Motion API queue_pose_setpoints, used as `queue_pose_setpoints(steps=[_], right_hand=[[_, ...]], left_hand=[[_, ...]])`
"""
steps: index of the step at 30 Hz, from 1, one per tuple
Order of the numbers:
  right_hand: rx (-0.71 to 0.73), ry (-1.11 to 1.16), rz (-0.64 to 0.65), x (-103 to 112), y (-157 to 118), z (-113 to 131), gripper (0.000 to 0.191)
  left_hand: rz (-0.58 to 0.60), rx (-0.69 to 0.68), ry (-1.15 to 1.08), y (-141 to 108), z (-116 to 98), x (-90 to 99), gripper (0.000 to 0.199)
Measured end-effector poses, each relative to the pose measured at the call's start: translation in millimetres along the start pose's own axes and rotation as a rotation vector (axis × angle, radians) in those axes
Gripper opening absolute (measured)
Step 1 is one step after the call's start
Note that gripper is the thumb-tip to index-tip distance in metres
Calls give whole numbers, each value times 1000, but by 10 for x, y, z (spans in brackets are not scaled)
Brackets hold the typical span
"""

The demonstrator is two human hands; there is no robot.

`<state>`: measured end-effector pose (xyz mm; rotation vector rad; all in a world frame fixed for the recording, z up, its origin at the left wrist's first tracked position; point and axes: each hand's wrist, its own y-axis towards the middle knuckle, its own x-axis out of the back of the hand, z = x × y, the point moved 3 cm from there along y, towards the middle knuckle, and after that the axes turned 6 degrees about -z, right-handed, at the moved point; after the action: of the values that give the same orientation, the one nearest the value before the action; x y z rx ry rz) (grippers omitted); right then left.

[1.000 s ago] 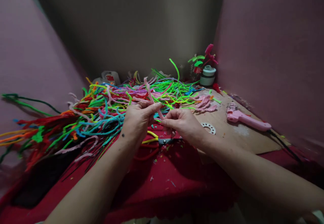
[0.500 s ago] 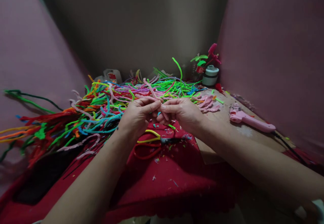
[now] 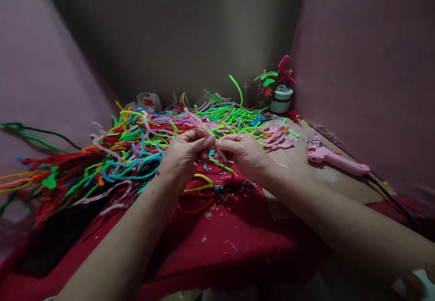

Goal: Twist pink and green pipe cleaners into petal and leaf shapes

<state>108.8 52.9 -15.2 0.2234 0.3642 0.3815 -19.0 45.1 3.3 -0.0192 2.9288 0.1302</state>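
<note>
My left hand (image 3: 183,156) and my right hand (image 3: 243,153) meet fingertip to fingertip over the red cloth. Between thumb and fingers of each is pinched a light pink pipe cleaner (image 3: 197,121); one length of it slants up past my left fingers, and a short end shows below my right fingertips. Just under the hands lie pliers or cutters (image 3: 200,184) with a yellow and a red handle and a dark head. A green pipe cleaner piece (image 3: 222,165) rests behind them. The exact fingertip contact is partly hidden.
A big heap of coloured pipe cleaners (image 3: 132,156) spreads across the back and left. On the board (image 3: 329,183) at right lie a pink hot tool with a cord (image 3: 336,159) and pink petal-like pieces (image 3: 280,138). A pale jar (image 3: 282,99) stands behind; a black flat object (image 3: 50,242) lies left.
The pink pipe cleaner's upper length now leans further left and looks thicker or doubled. My hands stay pinched close together. The whole view has shifted slightly.
</note>
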Motion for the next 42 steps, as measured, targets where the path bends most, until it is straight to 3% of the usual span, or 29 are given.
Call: queue_pose_setpoints(steps=[6,12,22,27,31,36,39,42], right_hand=[[-24,-12,-44,-7,-22,-11,27],[-25,4,-121,-8,-31,-15,30],[-161,195,-111,104,16,-60,23],[-204,188,-90,131,39,-59,23],[-173,147,-62,150,51,-66,22],[-62,-4,-8,171,51,-29,18],[-85,-14,13,169,44,-18,12],[-104,-30,29,158,37,-8,11]], left_hand=[[-7,20,32,5,4,-4,21],[-8,-72,99,-46,29,-73,19],[-110,-441,400,-145,-37,-132,5],[9,-686,763,-132,-107,-116,13],[33,-946,1017,-130,-150,-66,13],[-90,-1218,1272,-187,-213,-48,11],[-86,-1278,1295,-202,-250,-48,11],[-26,-1208,1227,-169,-264,-28,10]])
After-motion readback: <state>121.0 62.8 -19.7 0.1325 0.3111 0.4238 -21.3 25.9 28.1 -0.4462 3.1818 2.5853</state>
